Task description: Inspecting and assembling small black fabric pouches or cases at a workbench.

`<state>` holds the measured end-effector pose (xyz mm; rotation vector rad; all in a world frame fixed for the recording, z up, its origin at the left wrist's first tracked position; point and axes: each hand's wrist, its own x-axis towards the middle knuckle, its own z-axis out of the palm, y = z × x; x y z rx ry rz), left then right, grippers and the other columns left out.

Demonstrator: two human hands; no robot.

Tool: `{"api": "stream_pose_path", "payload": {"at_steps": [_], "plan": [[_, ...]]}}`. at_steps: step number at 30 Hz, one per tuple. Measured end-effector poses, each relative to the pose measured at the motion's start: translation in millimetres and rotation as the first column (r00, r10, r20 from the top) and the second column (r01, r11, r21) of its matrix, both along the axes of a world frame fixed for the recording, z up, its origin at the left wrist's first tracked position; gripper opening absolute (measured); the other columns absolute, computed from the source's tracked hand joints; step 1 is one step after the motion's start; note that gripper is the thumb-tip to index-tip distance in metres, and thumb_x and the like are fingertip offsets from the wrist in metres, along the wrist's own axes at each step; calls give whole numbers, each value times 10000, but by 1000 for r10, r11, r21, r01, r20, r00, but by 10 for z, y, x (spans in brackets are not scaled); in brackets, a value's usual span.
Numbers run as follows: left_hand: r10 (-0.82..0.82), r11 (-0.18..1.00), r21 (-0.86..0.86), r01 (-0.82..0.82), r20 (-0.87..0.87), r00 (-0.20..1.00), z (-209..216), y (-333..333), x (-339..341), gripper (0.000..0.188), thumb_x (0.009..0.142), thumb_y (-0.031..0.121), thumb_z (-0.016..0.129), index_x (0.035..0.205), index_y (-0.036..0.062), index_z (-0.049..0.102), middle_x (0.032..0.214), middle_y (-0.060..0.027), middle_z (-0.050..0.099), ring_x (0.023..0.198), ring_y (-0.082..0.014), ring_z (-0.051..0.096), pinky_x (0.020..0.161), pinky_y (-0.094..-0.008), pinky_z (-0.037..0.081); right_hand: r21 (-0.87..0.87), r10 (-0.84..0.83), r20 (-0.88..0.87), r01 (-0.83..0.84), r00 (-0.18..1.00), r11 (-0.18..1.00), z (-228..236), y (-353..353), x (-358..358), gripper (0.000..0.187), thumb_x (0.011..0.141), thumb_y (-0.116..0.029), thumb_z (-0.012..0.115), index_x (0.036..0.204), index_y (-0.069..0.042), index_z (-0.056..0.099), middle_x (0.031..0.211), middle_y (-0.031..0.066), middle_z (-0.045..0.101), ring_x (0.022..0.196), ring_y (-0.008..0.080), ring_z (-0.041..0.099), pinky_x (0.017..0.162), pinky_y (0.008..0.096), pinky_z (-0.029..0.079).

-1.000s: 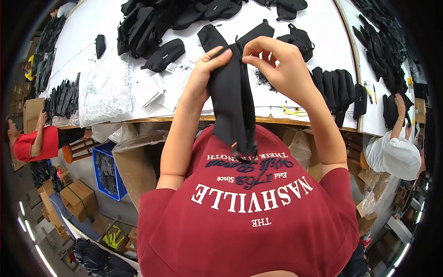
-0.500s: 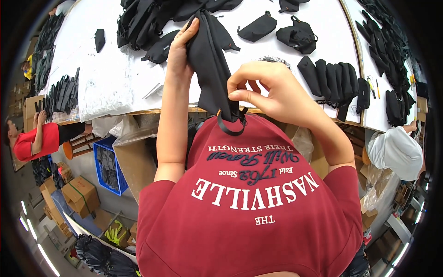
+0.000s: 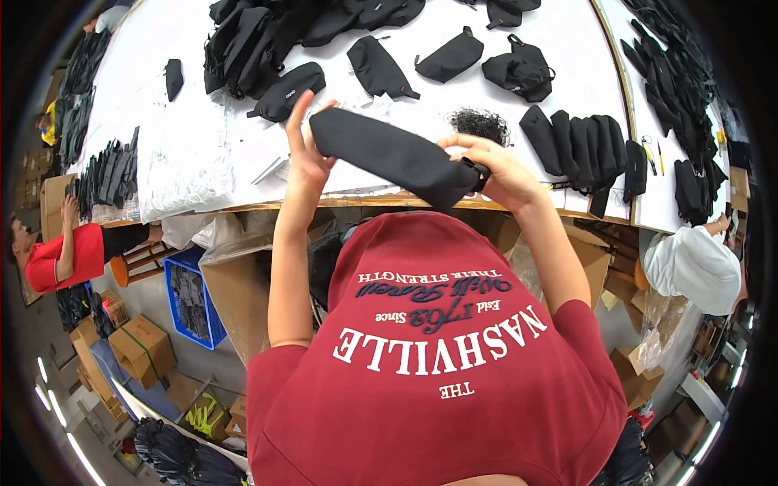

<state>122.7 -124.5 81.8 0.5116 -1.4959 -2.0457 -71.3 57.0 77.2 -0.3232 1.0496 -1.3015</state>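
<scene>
A long black fabric pouch (image 3: 389, 155) is held up in front of me, tilted with its right end lower, just over the table's near edge. My left hand (image 3: 305, 166) has the pouch's left end between thumb and fingers, the fingers partly hidden behind it. At the other end, my right hand (image 3: 506, 174) grips the pouch beside a small black loop. Just beyond lie separate black pouches, one (image 3: 293, 91) to the left and another (image 3: 381, 69) in the middle. A tangle of black thread clippings (image 3: 480, 125) lies behind my right hand.
A heap of black pouches (image 3: 251, 49) covers the far left of the white table (image 3: 454, 101). Several pouches stand in a row (image 3: 577, 146) at right. Clear plastic bags (image 3: 188, 158) lie at left. A blue crate (image 3: 194, 296) stands below. Co-workers are at both sides.
The pouch has swung from upright to a slanting, nearly level position and come down. My right hand has moved onto its right end; my left hand has lowered.
</scene>
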Motion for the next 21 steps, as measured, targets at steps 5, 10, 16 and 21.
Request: {"api": "stream_pose_path", "payload": {"at_steps": [5,10,16,21], "plan": [[20,781,-624,25,65,998,-101,-30,212,583,617,32,791,1086,54,446,1151,-122,536,1062,-210,516,911,-318,387,92,68,170,-84,983,992,-202,124,174,344,874,-229,471,1143,-20,522,931,50,606,841,103,578,775,221,460],[52,950,-311,23,230,972,-159,104,290,503,710,-70,705,1116,44,432,876,-53,584,810,-125,571,707,-227,456,-44,-126,-295,118,947,992,-63,89,311,466,892,-285,469,1304,-82,391,1057,90,555,972,151,531,871,258,410],[-71,941,-318,116,150,986,-434,144,300,477,736,-2,695,1173,49,510,1057,-61,583,985,-161,534,901,-295,392,-224,-328,-597,241,732,944,103,110,545,417,742,-123,707,1134,-74,576,1024,26,583,973,123,530,881,262,390],[-203,971,-115,208,46,978,-550,257,84,230,849,244,630,949,43,581,937,-22,569,893,-116,488,834,-243,348,-244,-331,-790,230,516,942,15,443,475,322,681,-140,748,988,-61,694,684,-1,500,676,118,432,651,255,357]]}}
